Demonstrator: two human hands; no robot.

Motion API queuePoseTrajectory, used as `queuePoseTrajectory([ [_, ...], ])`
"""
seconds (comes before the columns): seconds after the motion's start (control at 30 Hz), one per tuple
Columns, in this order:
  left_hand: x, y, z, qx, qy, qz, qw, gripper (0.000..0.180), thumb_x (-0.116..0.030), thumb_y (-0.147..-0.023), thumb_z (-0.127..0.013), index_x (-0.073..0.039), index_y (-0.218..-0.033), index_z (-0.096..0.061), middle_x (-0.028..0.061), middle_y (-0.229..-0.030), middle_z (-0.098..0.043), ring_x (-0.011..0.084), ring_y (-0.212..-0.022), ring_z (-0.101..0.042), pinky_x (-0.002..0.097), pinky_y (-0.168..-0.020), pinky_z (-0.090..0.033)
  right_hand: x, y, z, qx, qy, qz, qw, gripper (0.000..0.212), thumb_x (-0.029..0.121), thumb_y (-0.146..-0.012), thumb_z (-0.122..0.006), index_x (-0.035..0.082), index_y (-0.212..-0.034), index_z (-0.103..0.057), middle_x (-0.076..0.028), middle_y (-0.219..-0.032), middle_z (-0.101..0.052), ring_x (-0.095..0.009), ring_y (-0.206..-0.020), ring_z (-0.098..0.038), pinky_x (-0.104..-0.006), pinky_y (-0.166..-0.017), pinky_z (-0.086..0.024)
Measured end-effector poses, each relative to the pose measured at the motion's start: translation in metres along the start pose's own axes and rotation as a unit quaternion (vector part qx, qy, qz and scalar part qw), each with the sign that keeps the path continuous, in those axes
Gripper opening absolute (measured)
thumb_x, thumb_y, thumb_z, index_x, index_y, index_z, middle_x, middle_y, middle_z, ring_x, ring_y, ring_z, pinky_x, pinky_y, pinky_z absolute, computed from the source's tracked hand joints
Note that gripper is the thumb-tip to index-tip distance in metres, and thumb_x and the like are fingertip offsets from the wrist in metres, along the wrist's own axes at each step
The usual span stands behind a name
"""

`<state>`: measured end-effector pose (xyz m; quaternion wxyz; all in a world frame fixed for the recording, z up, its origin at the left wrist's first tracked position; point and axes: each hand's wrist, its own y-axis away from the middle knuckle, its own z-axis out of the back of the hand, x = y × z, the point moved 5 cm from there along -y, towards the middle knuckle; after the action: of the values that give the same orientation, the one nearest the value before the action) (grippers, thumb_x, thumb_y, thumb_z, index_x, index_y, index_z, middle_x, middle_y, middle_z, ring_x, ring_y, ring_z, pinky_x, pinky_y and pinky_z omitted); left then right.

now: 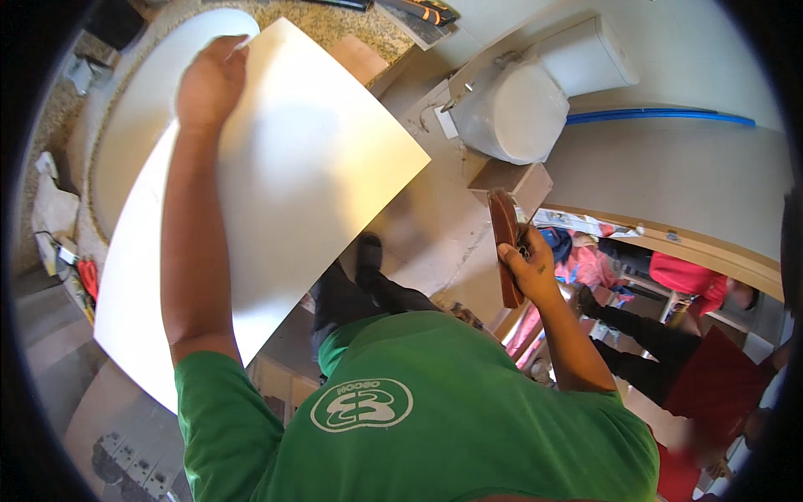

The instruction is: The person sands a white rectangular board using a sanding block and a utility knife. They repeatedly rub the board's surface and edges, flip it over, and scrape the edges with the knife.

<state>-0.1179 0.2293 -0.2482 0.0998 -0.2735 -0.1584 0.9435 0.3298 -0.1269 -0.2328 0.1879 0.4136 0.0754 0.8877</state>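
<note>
"Board (pixel 309 159) where?"
"Upper left of the frame, slanting across it, with the left hand (pixel 211 92) at its top edge; how firmly those fingers grip, I cannot tell."
"And the right hand (pixel 530 266)?"
"Closed round 1 brown block (pixel 504 251), right of centre, well apart from the board."
"How far along?"
"Partway, I'd judge: block ready in hand, board attended to; what remains doesn't show."
"Containers?"
"1 toilet (pixel 519 113), upper right, bowl covered, inside hidden; just below, 1 tan box (pixel 525 186), contents unseen."
</note>
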Motion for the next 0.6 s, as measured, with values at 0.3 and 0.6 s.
queuePoseTrajectory([
  [0.3, -0.213, 0.162, -0.048, 0.245, -0.042, -0.286, 0.925, 0.092, -0.059, -0.096, -0.059, 0.001, -0.16, -0.03, 0.0217, -0.17, -0.021, 0.0378, -0.159, -0.015, 0.0536, -0.128, -0.011, -0.071, 0.032, -0.011, -0.015, -0.067, -0.075, 0.995, 0.034, 0.028, -0.089, -0.075, -0.001, -0.104, -0.066, -0.011, -0.087, -0.067, -0.02, -0.077, -0.062, -0.0349, -0.074, -0.051],
  [0.6, -0.221, 0.177, -0.053, 0.226, -0.097, -0.311, 0.918, 0.073, -0.007, -0.088, -0.055, -0.014, -0.159, -0.039, 0.0074, -0.168, -0.031, 0.0326, -0.156, -0.026, 0.0512, -0.127, -0.019, -0.076, 0.028, -0.014, 0.015, -0.077, -0.033, 0.996, 0.039, 0.031, -0.089, -0.078, -0.001, -0.109, -0.065, -0.013, -0.089, -0.069, -0.022, -0.082, -0.064, -0.0365, -0.078, -0.052],
])
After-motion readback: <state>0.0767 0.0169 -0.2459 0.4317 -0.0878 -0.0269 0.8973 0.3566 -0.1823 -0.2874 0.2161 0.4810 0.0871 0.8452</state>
